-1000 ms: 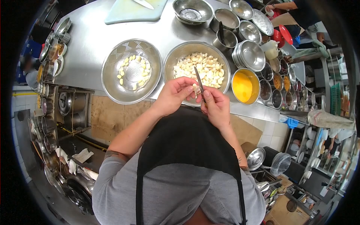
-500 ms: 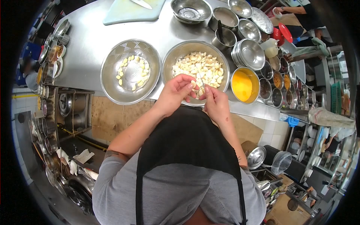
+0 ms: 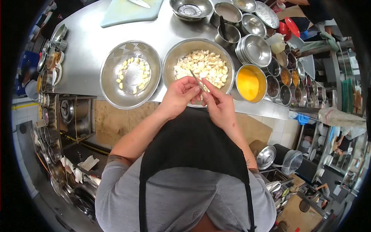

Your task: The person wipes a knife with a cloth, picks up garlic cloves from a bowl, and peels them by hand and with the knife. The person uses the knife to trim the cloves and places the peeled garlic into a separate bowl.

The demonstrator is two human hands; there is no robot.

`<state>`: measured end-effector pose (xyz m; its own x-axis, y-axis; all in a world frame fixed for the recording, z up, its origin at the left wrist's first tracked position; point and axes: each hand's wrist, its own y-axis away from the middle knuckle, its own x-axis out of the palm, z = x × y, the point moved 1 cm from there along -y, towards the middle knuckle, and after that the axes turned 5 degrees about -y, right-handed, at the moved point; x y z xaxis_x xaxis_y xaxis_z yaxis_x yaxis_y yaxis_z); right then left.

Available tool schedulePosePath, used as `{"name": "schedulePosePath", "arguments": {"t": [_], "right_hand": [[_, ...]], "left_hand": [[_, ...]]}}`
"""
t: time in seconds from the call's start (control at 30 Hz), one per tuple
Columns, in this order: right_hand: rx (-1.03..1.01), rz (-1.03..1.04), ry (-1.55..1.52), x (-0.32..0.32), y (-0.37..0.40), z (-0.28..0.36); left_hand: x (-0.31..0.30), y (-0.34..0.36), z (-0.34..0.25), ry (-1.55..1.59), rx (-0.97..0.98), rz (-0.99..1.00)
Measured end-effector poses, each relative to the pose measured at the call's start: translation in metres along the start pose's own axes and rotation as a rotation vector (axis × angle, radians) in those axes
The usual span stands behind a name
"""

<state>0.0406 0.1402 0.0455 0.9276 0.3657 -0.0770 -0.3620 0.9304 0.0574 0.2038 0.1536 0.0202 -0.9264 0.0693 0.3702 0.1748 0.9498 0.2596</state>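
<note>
Above the near rim of a metal bowl (image 3: 168, 69) heaped with garlic cloves (image 3: 206, 63), both of my hands meet. My left hand (image 3: 176, 97) pinches a garlic clove, which the fingers mostly cover. In my right hand (image 3: 221, 106) is a small knife (image 3: 194, 77), its thin blade pointing up and left over the heap; the handle is hidden in the fingers. To the left, a perforated metal colander (image 3: 109, 87) holds several smooth, pale yellow garlic cloves (image 3: 144, 75) spread in a ring.
Right of the bowl stands a pot of yellow liquid (image 3: 247, 82). Stacked steel bowls (image 3: 258, 51) and several seasoning containers (image 3: 286, 76) fill the right side. A cutting board (image 3: 129, 14) with a larger knife (image 3: 140, 3) lies at the back. Another person's arm (image 3: 297, 2) shows at upper right.
The small knife's blade has swung up and left, and now shows clearly above the fingers. My right hand has turned and moved slightly left, closer to my left hand. The view has shifted slightly.
</note>
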Motion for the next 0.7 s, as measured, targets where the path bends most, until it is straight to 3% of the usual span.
{"name": "schedulePosePath", "arguments": {"t": [0.27,0.47,0.7], "right_hand": [[-0.020,0.018,0.126,-0.004,-0.003,0.009],[-0.161,-0.008,0.162,-0.005,-0.004,-0.008],[0.066,-0.023,0.033,-0.009,-0.006,-0.005]], "left_hand": [[0.005,-0.001,0.001,-0.013,0.041,0.015],[0.007,0.002,-0.004,-0.112,0.067,-0.002],[0.002,0.002,-0.005,-0.091,0.029,-0.089]]}}
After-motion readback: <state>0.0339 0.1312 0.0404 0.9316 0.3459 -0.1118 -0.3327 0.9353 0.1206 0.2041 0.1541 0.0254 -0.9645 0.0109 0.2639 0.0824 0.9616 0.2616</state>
